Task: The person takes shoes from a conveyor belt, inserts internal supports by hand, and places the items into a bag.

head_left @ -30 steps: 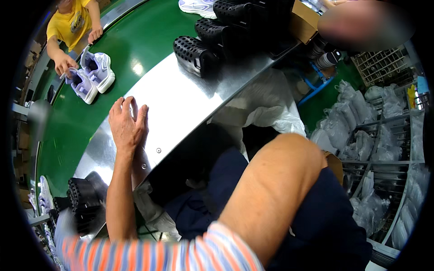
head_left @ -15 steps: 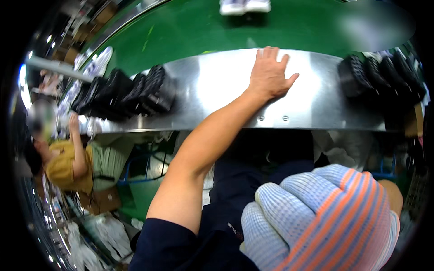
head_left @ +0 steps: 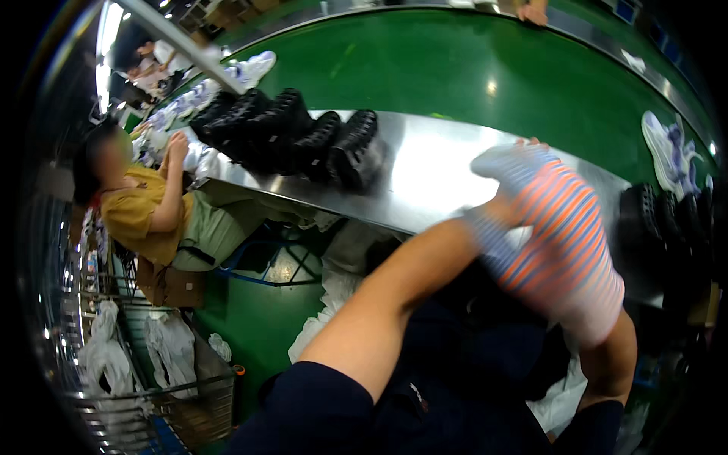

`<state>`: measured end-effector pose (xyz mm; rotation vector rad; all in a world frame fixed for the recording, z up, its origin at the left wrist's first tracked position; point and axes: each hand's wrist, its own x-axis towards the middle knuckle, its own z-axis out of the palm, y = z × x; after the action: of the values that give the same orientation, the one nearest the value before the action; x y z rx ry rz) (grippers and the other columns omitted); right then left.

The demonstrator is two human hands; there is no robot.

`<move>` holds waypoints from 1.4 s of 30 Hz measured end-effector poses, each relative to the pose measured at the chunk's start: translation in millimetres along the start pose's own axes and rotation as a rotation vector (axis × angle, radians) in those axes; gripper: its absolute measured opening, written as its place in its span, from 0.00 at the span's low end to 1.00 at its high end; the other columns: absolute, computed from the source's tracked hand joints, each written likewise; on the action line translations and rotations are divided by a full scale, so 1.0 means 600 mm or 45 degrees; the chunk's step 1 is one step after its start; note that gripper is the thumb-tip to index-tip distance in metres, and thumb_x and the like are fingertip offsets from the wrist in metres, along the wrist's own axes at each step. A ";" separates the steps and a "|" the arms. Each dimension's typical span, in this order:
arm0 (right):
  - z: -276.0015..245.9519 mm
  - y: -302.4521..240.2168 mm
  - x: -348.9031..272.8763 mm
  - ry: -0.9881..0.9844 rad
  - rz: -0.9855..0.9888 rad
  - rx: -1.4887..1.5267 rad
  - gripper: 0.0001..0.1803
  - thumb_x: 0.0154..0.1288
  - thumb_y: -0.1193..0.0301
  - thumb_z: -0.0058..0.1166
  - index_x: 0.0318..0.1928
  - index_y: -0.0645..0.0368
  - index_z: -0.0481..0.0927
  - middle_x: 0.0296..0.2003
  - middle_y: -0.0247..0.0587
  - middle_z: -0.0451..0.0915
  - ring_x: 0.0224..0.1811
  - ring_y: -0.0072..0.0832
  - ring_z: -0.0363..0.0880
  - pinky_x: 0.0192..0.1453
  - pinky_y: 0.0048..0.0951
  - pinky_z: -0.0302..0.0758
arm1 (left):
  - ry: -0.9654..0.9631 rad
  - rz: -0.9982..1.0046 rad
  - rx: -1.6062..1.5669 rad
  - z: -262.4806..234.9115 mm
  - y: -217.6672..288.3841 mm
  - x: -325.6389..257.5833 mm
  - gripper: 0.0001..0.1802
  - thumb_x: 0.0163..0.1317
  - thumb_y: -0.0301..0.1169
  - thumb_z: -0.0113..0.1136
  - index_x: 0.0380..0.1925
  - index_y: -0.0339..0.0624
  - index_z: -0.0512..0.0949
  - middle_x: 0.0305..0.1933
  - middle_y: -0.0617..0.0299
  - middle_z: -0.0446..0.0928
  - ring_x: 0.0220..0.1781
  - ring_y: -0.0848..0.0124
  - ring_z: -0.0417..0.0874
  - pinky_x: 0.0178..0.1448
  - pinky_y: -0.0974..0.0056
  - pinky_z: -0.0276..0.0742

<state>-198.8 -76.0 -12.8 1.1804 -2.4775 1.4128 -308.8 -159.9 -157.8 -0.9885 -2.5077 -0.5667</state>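
My bare left hand [head_left: 502, 211] reaches over the metal ledge [head_left: 432, 167] and is mostly hidden by my right hand. A few of its fingertips show beyond the glove; how its fingers are bent is hidden. My right hand [head_left: 557, 220] wears a knitted glove striped orange and blue over pale blue-white, partly smeared by motion. It lies across my left hand, closed around it near the wrist, with gloved digits on either side. Black shoes [head_left: 353, 152] stand in a row left of my hands. More black shoes [head_left: 641, 216] stand to the right.
Beyond the ledge runs a green belt [head_left: 425, 64]. White and lilac shoes [head_left: 667, 155] sit at its right, others [head_left: 254, 70] at its far left. A person in a mustard top [head_left: 148, 201] works at left. Another person's hand [head_left: 533, 11] is at the far edge.
My gloved right hand has risen from near my body onto my left hand, which was spread flat on the ledge. The view has turned, showing more of the left side.
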 end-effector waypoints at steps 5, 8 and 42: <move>-0.011 0.175 -0.010 0.832 0.421 -0.597 0.15 0.77 0.69 0.58 0.56 0.65 0.83 0.47 0.47 0.88 0.48 0.32 0.85 0.59 0.31 0.79 | 0.429 -0.168 -0.090 -0.009 -0.011 -0.010 0.09 0.59 0.26 0.60 0.39 0.34 0.79 0.44 0.45 0.76 0.52 0.50 0.76 0.59 0.51 0.72; 0.002 0.249 -0.049 1.023 0.634 -0.441 0.13 0.76 0.70 0.56 0.52 0.64 0.85 0.44 0.48 0.88 0.45 0.34 0.85 0.54 0.33 0.80 | 0.354 -0.198 0.013 -0.012 -0.011 -0.008 0.08 0.52 0.23 0.59 0.33 0.35 0.79 0.41 0.46 0.76 0.48 0.52 0.75 0.54 0.51 0.71; 0.024 0.295 -0.079 0.977 0.701 -0.236 0.11 0.77 0.72 0.56 0.52 0.62 0.86 0.42 0.40 0.89 0.42 0.24 0.83 0.50 0.28 0.80 | 0.226 -0.223 0.128 -0.013 -0.007 -0.013 0.06 0.54 0.26 0.61 0.31 0.38 0.81 0.41 0.48 0.78 0.50 0.55 0.77 0.56 0.55 0.72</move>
<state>-274.1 -7.8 -166.3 -0.1234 -2.3153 1.3247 -305.1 -170.7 -156.1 -0.6566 -2.4508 -0.5473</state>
